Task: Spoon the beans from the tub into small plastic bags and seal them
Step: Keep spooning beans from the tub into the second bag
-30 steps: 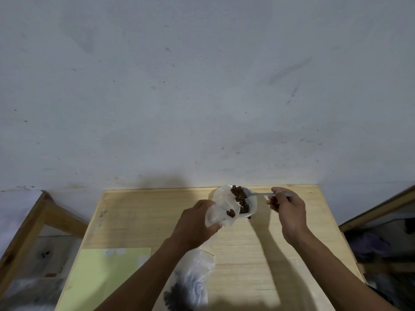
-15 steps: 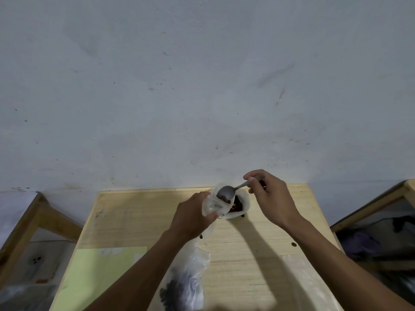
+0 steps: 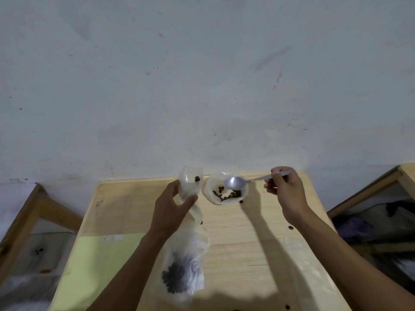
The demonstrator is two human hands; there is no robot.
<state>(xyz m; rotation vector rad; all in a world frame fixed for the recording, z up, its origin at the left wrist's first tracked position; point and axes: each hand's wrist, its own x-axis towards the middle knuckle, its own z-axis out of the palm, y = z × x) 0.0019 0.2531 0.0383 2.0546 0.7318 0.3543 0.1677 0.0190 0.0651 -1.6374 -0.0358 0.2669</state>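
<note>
My left hand (image 3: 171,208) pinches a small clear plastic bag (image 3: 190,184), held upright above the table with a few dark beans inside. Just right of it sits the white tub (image 3: 211,194) with brown beans (image 3: 231,195) on its bottom. My right hand (image 3: 285,187) grips the handle of a metal spoon (image 3: 234,182); the spoon's bowl hovers over the tub and looks empty. A larger clear bag (image 3: 184,265) holding dark beans lies on the table under my left forearm.
The wooden table (image 3: 258,223) stands against a white wall. A pale green sheet (image 3: 101,261) lies at its left front. Loose beans lie scattered on the wood, one (image 3: 290,227) near my right wrist. Wooden frames (image 3: 29,212) flank the table on both sides.
The spoon has left the small bag and now sits over the tub. My left hand moved the bag left, away from the tub. My right hand shifted right.
</note>
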